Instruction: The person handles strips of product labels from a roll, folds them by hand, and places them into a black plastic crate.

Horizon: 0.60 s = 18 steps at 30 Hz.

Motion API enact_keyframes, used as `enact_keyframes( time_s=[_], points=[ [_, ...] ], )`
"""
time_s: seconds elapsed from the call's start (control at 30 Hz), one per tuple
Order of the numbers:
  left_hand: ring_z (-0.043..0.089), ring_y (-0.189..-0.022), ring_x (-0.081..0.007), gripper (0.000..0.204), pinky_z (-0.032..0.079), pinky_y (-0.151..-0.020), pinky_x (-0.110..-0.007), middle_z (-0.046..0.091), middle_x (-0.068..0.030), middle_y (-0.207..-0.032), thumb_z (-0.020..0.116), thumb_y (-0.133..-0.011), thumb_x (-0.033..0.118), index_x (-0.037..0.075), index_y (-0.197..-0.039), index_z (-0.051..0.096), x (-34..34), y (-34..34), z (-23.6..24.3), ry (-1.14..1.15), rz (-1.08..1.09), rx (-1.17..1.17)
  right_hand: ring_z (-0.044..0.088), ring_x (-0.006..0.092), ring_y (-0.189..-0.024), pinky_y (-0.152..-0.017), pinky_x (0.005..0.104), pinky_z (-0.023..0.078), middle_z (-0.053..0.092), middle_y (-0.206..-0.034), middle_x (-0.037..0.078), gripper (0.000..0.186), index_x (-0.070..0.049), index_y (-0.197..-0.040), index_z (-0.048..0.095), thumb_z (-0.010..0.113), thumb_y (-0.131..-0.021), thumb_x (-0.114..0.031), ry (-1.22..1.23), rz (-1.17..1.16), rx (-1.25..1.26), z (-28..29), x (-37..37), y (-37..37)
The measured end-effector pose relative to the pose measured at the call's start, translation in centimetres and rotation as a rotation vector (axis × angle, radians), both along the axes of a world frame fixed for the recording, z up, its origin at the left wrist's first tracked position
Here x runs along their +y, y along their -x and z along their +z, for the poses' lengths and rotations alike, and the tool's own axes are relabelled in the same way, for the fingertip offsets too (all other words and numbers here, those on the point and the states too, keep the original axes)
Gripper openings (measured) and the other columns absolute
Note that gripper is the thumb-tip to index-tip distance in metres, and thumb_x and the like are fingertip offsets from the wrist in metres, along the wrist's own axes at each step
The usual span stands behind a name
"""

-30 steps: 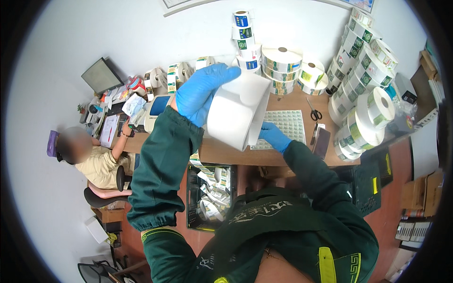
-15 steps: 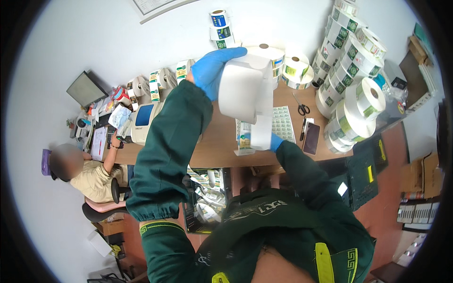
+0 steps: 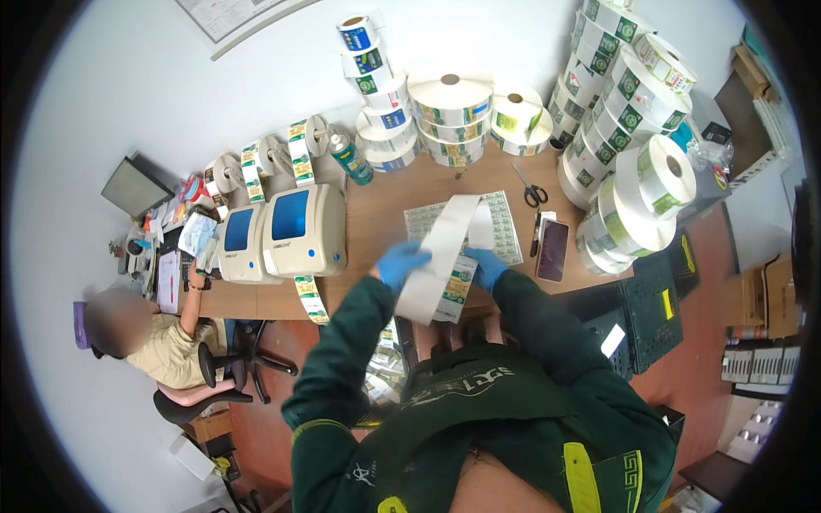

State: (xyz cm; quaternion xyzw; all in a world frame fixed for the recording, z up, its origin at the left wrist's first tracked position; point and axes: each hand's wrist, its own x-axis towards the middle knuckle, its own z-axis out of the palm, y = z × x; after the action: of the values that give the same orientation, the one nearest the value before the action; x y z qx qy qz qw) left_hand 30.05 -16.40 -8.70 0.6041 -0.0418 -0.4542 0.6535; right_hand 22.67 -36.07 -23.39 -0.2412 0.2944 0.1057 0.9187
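Observation:
Both hands wear blue gloves, low over the wooden table's front part. My left hand (image 3: 402, 263) holds the left edge of a long white paper strip (image 3: 444, 240) that runs diagonally with its blank side up. My right hand (image 3: 486, 267) grips a printed label strip (image 3: 455, 288) with green and yellow labels, lying beside and partly under the white one. Behind them is a sheet of small printed labels (image 3: 500, 227). Scissors (image 3: 534, 192), a pen (image 3: 535, 235) and a phone (image 3: 553, 250) lie to the right.
Two label printers (image 3: 304, 233) stand at left, with a spray can (image 3: 351, 158) behind. Stacks of label rolls (image 3: 623, 111) line the back and right. A seated person (image 3: 171, 346) works at the left. A crate of paper scraps (image 3: 380, 372) is below the table (image 3: 368, 201).
My left hand has come down from high up to near the table's front. The white paper, earlier folded over in a loop, now stretches out as a diagonal strip.

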Motion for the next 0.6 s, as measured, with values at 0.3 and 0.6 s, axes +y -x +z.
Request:
enact_keyframes(
  time_s=[0.3, 0.6],
  points=[
    [0.061, -0.088, -0.0242, 0.032, 0.05, -0.08, -0.037, 0.061, -0.013, -0.102, 0.058, -0.085, 0.016, 0.0, -0.113, 0.053, 0.9, 6.3, -11.6, 0.052, 0.204, 0.45, 0.062, 0.0243, -0.085, -0.069, 0.0393, 0.052, 0.061, -0.099, 0.013, 0.029, -0.002, -0.109, 0.054, 0.059, -0.081, -0.007, 0.279, 0.112, -0.041, -4.2, -2.9, -0.4],
    [0.061, -0.092, -0.0255, 0.035, 0.051, -0.082, -0.039, 0.06, -0.0141, -0.107, 0.057, -0.087, 0.024, 0.002, -0.114, 0.052, 0.0, 3.0, -9.0, 0.146, 0.419, 0.492, 0.057, 0.0282, -0.095, -0.08, 0.0405, 0.047, 0.057, -0.105, 0.016, 0.039, -0.001, -0.116, 0.049, 0.06, -0.08, -0.012, 0.747, 0.06, 0.076, -2.9, -3.8, 0.8]
  ],
)
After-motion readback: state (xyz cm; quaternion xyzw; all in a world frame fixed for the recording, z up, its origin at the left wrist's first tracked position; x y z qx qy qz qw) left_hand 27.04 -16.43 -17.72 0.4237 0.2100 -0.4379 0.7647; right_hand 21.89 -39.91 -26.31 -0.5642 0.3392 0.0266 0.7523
